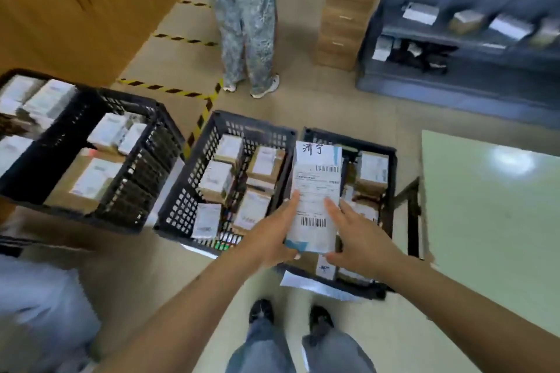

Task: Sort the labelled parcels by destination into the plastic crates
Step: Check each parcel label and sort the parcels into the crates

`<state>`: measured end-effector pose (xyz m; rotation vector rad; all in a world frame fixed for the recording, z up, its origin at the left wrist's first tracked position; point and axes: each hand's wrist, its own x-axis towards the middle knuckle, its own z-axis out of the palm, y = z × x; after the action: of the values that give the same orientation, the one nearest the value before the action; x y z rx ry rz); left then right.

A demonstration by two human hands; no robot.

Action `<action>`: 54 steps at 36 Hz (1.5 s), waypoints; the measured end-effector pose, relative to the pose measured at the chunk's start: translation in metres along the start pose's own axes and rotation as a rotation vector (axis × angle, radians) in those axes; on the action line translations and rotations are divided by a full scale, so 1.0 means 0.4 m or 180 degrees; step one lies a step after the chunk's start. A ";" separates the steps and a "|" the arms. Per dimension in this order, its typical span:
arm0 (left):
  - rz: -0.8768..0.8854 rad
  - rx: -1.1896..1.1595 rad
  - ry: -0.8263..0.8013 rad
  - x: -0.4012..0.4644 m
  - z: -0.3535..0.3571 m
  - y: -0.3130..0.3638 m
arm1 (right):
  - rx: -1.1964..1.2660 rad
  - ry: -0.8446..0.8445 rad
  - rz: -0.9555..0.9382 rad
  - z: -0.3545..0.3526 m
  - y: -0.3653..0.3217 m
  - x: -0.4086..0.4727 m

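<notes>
Centrally, head view: a white labelled parcel (315, 197) held above the floor, over the gap between the middle crate (224, 182) and the right crate (391, 215). Handwritten characters at its top end, barcodes below. Left hand (269, 236) grips the parcel's lower left edge, thumb on the label face, fingers curled underneath. Right hand (360, 239) touches the lower right edge; index finger lies straight on the label, thumb extends under the bottom corner, fingers not curled.

Both black plastic crates sit on the floor, already stocked with labelled boxes. A third crate (91, 154), centre left of frame, sits higher and also holds boxes.

Upper centre: another person's legs (245, 24) in patterned trousers, standing beside yellow-black floor tape (169, 89). Upper right: grey shelving (463, 18) with parcels, blurred. Right edge: pale green tabletop (491, 215). Bottom centre: wearer's shoes (291, 315).
</notes>
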<state>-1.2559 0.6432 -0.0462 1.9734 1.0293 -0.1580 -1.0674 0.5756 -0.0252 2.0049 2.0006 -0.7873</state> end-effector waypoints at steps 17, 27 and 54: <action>-0.0472 0.0032 -0.0517 0.283 0.278 -0.258 | 0.0419 -0.0579 0.0249 0.371 0.140 0.257; -0.0734 0.0242 -0.0593 0.387 0.398 -0.344 | 0.0339 -0.0598 0.0204 0.526 0.206 0.375; 0.0185 0.1159 0.0165 0.353 0.169 -0.135 | 0.0458 0.0239 0.0682 0.326 0.200 0.229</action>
<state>-1.1852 0.6920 -0.1877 2.3436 1.0303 -0.2798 -1.0242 0.5851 -0.1980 2.3142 1.7714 -0.8395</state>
